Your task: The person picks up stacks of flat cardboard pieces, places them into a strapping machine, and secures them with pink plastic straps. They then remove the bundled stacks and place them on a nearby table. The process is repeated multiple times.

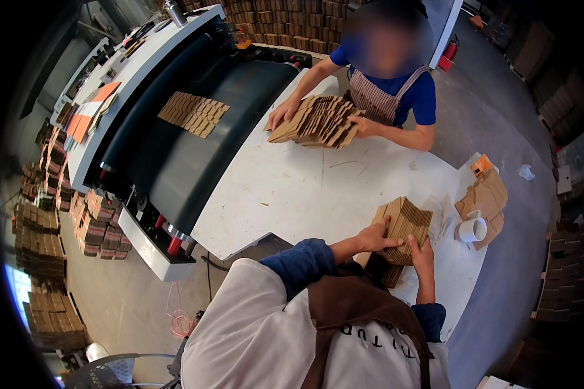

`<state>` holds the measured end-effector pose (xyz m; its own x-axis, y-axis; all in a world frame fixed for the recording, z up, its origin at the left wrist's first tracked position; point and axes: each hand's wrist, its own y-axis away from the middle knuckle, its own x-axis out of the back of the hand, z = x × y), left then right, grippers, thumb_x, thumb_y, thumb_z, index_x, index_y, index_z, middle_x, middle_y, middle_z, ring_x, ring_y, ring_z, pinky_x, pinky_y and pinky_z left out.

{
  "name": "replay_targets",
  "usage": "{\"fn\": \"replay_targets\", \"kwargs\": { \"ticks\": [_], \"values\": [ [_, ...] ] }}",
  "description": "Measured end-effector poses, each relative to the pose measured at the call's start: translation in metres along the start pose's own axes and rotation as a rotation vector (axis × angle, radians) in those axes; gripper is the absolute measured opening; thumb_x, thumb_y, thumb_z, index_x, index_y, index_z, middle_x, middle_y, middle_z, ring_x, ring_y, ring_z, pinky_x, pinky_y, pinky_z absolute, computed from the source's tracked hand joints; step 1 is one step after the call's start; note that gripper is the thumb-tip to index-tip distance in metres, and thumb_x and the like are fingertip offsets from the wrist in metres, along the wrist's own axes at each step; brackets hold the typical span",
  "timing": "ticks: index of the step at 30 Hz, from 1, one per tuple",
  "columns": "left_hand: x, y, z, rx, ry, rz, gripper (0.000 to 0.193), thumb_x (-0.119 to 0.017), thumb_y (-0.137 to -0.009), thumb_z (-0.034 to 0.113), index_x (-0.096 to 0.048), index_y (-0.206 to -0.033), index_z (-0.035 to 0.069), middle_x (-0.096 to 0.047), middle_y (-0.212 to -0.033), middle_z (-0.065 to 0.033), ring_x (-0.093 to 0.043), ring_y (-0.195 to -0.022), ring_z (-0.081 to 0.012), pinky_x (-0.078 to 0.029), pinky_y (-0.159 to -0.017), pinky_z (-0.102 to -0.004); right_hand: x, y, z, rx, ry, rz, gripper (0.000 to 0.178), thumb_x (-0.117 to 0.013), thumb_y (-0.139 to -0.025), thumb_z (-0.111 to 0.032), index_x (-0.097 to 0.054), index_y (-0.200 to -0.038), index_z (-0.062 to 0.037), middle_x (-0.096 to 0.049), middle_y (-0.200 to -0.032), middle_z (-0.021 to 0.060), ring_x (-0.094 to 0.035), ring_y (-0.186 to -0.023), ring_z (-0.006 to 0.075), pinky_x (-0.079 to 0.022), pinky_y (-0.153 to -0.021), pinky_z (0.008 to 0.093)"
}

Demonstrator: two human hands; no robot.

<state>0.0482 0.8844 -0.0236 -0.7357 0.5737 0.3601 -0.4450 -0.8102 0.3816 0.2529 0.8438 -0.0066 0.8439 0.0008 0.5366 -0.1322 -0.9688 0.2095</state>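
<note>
A stack of brown cardboard pieces (409,220) is between my two hands at the near right of the white table. My left hand (374,238) presses on its left side, the thumb and fingers closed against it. On the near right edge, my right hand (422,251) grips the same stack with its thumb along the top. Below, close to my body, more cardboard pieces (390,275) show, partly hidden by my hands and apron. Across the table, a co-worker in a blue shirt and checked apron holds a fanned bundle of cardboard pieces (321,122) in both hands.
Left of the white table (272,188), a machine's dark conveyor belt (194,155) carries a die-cut cardboard sheet (193,114). A white mug (472,229) stands at the right edge beside loose brown cardboard (483,194). Stacked cardboard bundles (42,253) line the floor at left.
</note>
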Motion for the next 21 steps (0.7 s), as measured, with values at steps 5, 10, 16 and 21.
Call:
{"fn": "replay_targets", "kwargs": {
  "ticks": [5,10,16,21],
  "values": [
    [0.0004,0.0013,0.0007,-0.005,0.007,0.007,0.115,-0.064,-0.072,0.067,-0.016,-0.146,-0.006,-0.055,-0.121,-0.0325,-0.056,-0.114,-0.0403,-0.044,-0.096,-0.0405,0.0008,0.0006,-0.0015,-0.017,0.013,-0.002,0.058,-0.061,-0.091,-0.037,-0.046,-0.128,0.0055,-0.061,-0.117,0.0189,-0.059,-0.107,0.0273,-0.044,-0.093,0.0343],
    [0.001,0.003,0.0028,0.001,0.007,0.003,0.115,-0.064,-0.072,0.067,-0.016,-0.146,-0.006,-0.054,-0.123,-0.0323,-0.055,-0.115,-0.0404,-0.043,-0.097,-0.0405,0.0001,-0.0007,0.0027,-0.025,0.009,0.002,0.06,-0.061,-0.091,-0.038,-0.046,-0.128,0.0058,-0.061,-0.117,0.0193,-0.059,-0.107,0.0275,-0.045,-0.092,0.0343],
    [0.0013,0.0031,0.0035,0.002,0.01,-0.002,0.115,-0.064,-0.072,0.069,-0.016,-0.146,-0.005,-0.053,-0.124,-0.0321,-0.054,-0.116,-0.0407,-0.042,-0.098,-0.0405,0.0011,-0.0001,0.0016,-0.017,0.009,0.007,0.059,-0.061,-0.091,-0.038,-0.047,-0.128,0.0057,-0.061,-0.116,0.0192,-0.059,-0.106,0.0268,-0.045,-0.091,0.0338],
    [0.0014,0.0026,0.0016,0.011,0.005,-0.009,0.116,-0.063,-0.071,0.07,-0.015,-0.147,-0.005,-0.053,-0.125,-0.0322,-0.054,-0.117,-0.0407,-0.042,-0.098,-0.0405,0.0,-0.0002,0.0,-0.017,0.009,0.006,0.059,-0.061,-0.09,-0.038,-0.047,-0.127,0.0058,-0.062,-0.116,0.0192,-0.06,-0.106,0.0272,-0.045,-0.091,0.0339]
  ]
}}
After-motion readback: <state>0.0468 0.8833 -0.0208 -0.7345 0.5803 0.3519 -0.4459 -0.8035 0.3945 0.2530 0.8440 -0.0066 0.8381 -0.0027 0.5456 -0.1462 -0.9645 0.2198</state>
